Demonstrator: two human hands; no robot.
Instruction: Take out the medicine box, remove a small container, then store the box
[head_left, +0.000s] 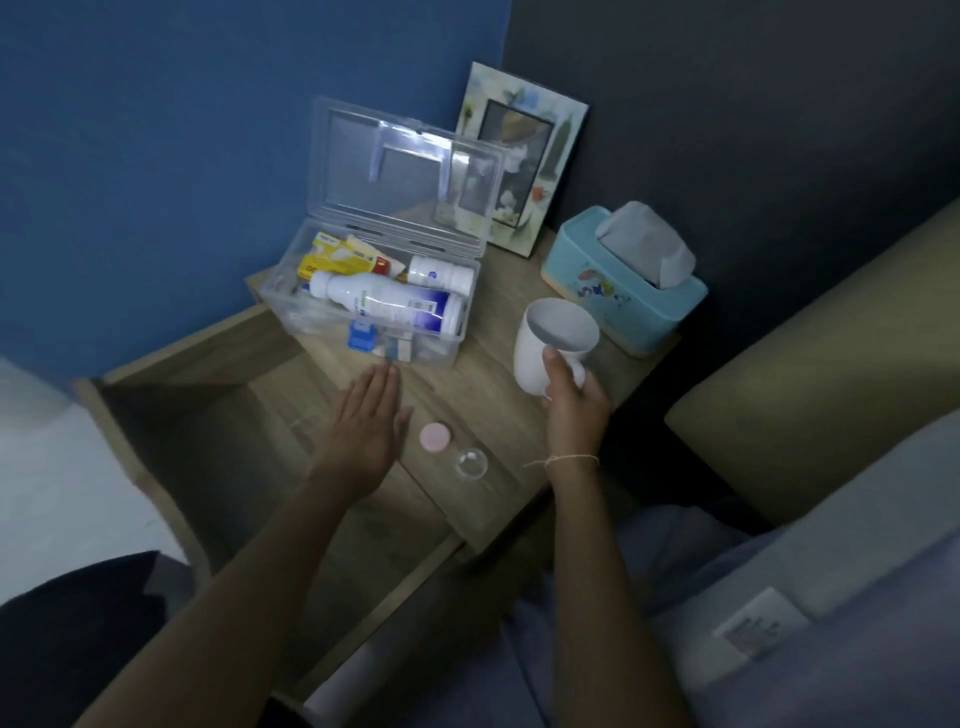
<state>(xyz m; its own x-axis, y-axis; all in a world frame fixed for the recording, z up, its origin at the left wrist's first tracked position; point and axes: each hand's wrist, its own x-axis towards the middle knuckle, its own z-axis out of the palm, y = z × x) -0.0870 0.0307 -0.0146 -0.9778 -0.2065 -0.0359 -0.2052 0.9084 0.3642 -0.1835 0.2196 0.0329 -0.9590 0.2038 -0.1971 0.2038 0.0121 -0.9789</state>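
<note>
Head view: medicine box (374, 312), lid raised. Left hand (363, 421) flat, grip released, just before it; right hand (574, 405) beside it, grasping white mug (550, 343).

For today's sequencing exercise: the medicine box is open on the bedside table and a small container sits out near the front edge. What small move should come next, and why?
Probably the left hand, flat and empty, should reach forward and fold the lid down on the medicine box. The small container and pink cap are already out; the right hand holds a white mug.
</note>
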